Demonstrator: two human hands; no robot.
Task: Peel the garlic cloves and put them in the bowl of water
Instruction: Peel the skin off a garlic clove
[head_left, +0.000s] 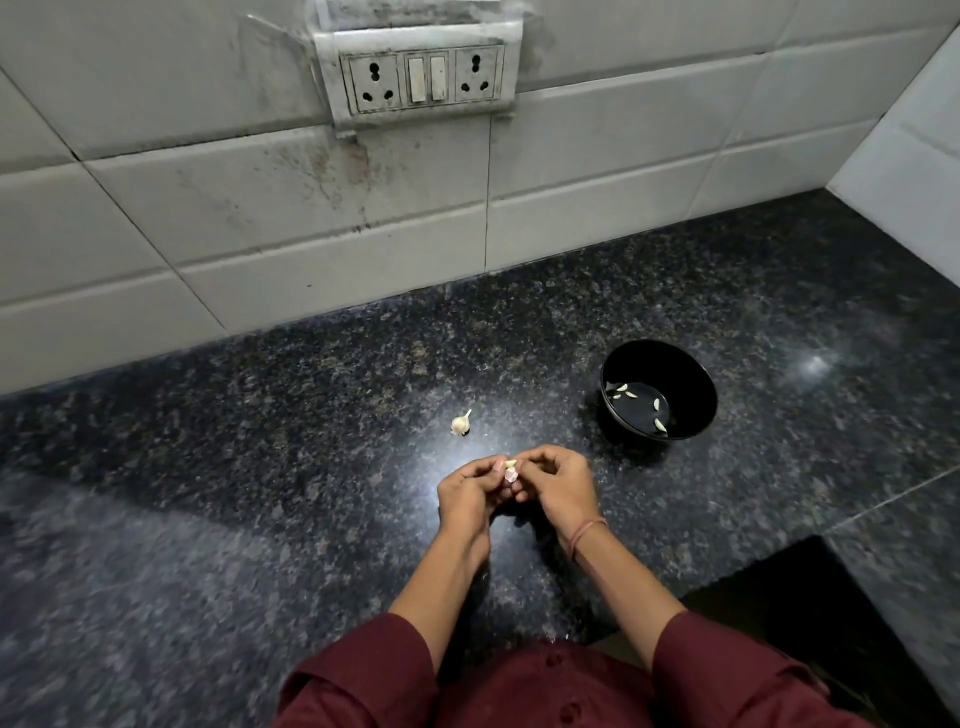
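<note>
Both hands are together over the counter (260, 467), just in front of the body. The left hand (467, 493) and the right hand (556, 483) are curled in toward each other, fingertips pinching one garlic clove (510, 464) between them. The pale clove tip shows at the top of the pinch, and a bit of pinkish loose skin (510, 476) hangs right under it. Can't tell which fingers are on the skin and which on the clove. The clove is held above the counter, not touching it. The black bowl (691, 374) sits to the right and further back, well apart from the hands, with water in the bottom. Several peeled cloves (658, 425) are in the water, some at the left side and a couple toward the front. The partial garlic bulb (460, 424) lies on the counter beyond the hands and slightly left, stem stub pointing up and right, touching nothing else. There is a thread band (586, 535) on the right wrist and maroon sleeves (374, 670) are pushed up the forearms. A socket panel (423, 78) sits on the tiled wall (260, 208) behind.
</note>
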